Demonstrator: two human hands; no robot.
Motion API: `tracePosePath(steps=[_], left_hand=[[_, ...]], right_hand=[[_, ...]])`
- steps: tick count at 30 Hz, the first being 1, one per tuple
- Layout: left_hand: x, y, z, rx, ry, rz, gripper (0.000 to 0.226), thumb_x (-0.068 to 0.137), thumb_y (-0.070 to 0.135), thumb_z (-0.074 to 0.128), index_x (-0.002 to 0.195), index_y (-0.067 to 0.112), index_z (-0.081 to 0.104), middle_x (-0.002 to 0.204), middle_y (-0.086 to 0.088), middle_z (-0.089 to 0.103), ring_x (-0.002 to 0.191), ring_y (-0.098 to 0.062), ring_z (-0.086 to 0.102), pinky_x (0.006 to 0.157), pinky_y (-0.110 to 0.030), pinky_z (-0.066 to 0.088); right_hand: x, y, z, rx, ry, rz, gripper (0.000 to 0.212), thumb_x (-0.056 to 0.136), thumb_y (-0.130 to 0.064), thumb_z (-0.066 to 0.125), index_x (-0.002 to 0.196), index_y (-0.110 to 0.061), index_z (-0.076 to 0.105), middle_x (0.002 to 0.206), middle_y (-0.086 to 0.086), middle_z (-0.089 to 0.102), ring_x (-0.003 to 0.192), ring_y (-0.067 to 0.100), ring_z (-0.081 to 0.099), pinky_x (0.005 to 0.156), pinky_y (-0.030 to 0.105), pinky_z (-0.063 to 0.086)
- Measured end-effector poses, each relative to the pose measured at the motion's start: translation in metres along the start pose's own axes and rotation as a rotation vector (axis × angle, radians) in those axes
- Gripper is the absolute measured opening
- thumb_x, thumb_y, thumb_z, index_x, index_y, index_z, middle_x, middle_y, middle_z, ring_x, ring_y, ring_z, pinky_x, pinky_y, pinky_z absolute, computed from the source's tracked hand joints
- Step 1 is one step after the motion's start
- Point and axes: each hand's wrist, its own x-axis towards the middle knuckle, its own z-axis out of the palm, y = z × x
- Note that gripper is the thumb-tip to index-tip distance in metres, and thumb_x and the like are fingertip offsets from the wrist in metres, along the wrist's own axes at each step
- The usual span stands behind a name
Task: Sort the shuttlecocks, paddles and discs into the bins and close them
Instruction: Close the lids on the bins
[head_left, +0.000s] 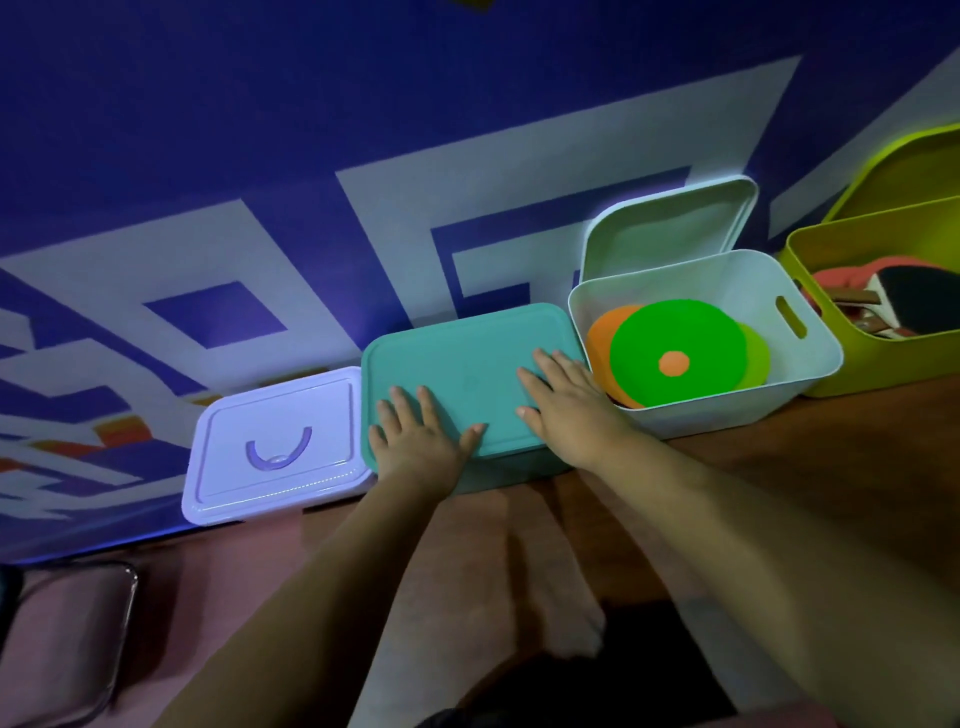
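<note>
A teal bin with its teal lid (462, 358) on stands in the middle of the row. My left hand (421, 436) lies flat on the lid's near left part, fingers spread. My right hand (566, 400) presses flat on its right part. To the right, an open white bin (810, 332) holds green and orange discs (675, 353); its white lid (670, 228) leans behind it against the wall. Further right, an open yellow-green bin (810, 260) holds paddles (893, 306), with its lid (904, 171) propped behind.
A closed lilac box (275, 447) with a handle on its lid sits left of the teal bin. All bins stand on a brown surface (779, 457) against a blue and white patterned wall. A metal-framed chair (67, 639) is at lower left.
</note>
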Motion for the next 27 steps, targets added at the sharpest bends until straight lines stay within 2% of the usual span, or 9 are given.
tracePosePath(steps=[5, 9, 11, 16, 22, 25, 27], left_hand=[[0.001, 0.003, -0.007, 0.060, -0.031, 0.009, 0.109, 0.090, 0.088, 0.016, 0.166, 0.012, -0.006, 0.171, -0.022, -0.008, 0.158, -0.045, -0.002, 0.126, -0.058, 0.014], [-0.003, 0.002, -0.007, 0.031, -0.028, 0.013, 0.107, 0.092, 0.085, 0.015, 0.165, 0.010, -0.007, 0.171, -0.023, -0.010, 0.158, -0.045, -0.004, 0.126, -0.058, 0.012], [-0.005, 0.002, -0.009, 0.023, -0.037, 0.013, 0.106, 0.093, 0.084, 0.016, 0.165, 0.010, -0.009, 0.171, -0.023, -0.011, 0.158, -0.045, -0.004, 0.126, -0.059, 0.011], [-0.006, -0.001, -0.013, -0.016, -0.067, 0.014, 0.107, 0.093, 0.085, 0.019, 0.165, 0.012, -0.013, 0.171, -0.022, -0.015, 0.158, -0.044, -0.007, 0.127, -0.058, 0.009], [-0.009, 0.000, -0.013, -0.059, -0.054, -0.025, 0.108, 0.091, 0.087, 0.021, 0.165, 0.015, -0.011, 0.172, -0.018, -0.016, 0.159, -0.041, -0.008, 0.127, -0.058, 0.009], [-0.003, -0.004, -0.013, -0.077, -0.054, -0.040, 0.111, 0.089, 0.089, 0.024, 0.166, 0.017, -0.009, 0.172, -0.016, -0.016, 0.159, -0.040, -0.008, 0.127, -0.058, 0.009], [-0.001, 0.001, -0.013, -0.086, -0.080, -0.080, 0.111, 0.089, 0.089, 0.028, 0.165, 0.017, -0.009, 0.172, -0.017, -0.016, 0.159, -0.040, -0.009, 0.128, -0.056, 0.007]], right_hand=[[-0.002, -0.012, -0.010, 0.001, -0.033, 0.048, 0.063, 0.111, -0.049, 0.035, 0.167, -0.024, 0.022, 0.176, 0.007, 0.007, 0.161, 0.032, 0.007, 0.131, 0.047, 0.013], [-0.014, -0.028, -0.017, 0.005, -0.032, 0.082, 0.055, 0.106, -0.038, 0.047, 0.158, -0.022, 0.042, 0.169, 0.011, 0.026, 0.152, 0.035, 0.030, 0.126, 0.044, 0.026], [-0.023, -0.029, -0.019, -0.024, -0.041, 0.087, 0.052, 0.103, -0.039, 0.051, 0.153, -0.023, 0.050, 0.166, 0.010, 0.035, 0.147, 0.034, 0.038, 0.124, 0.040, 0.030], [-0.034, -0.023, -0.021, -0.006, -0.145, 0.069, 0.059, 0.108, -0.040, 0.050, 0.163, -0.024, 0.036, 0.174, 0.005, 0.023, 0.157, 0.031, 0.025, 0.128, 0.037, 0.020], [-0.030, -0.020, -0.025, 0.002, -0.168, 0.053, 0.059, 0.110, -0.041, 0.046, 0.165, -0.028, 0.030, 0.176, -0.001, 0.015, 0.160, 0.027, 0.018, 0.129, 0.037, 0.016], [-0.022, -0.017, -0.029, -0.023, -0.186, 0.035, 0.059, 0.108, -0.042, 0.047, 0.164, -0.030, 0.034, 0.175, -0.002, 0.019, 0.158, 0.028, 0.022, 0.128, 0.040, 0.023], [-0.013, -0.006, -0.036, 0.035, -0.207, -0.005, 0.055, 0.107, -0.038, 0.051, 0.160, -0.026, 0.043, 0.169, 0.003, 0.033, 0.152, 0.031, 0.033, 0.125, 0.037, 0.028]])
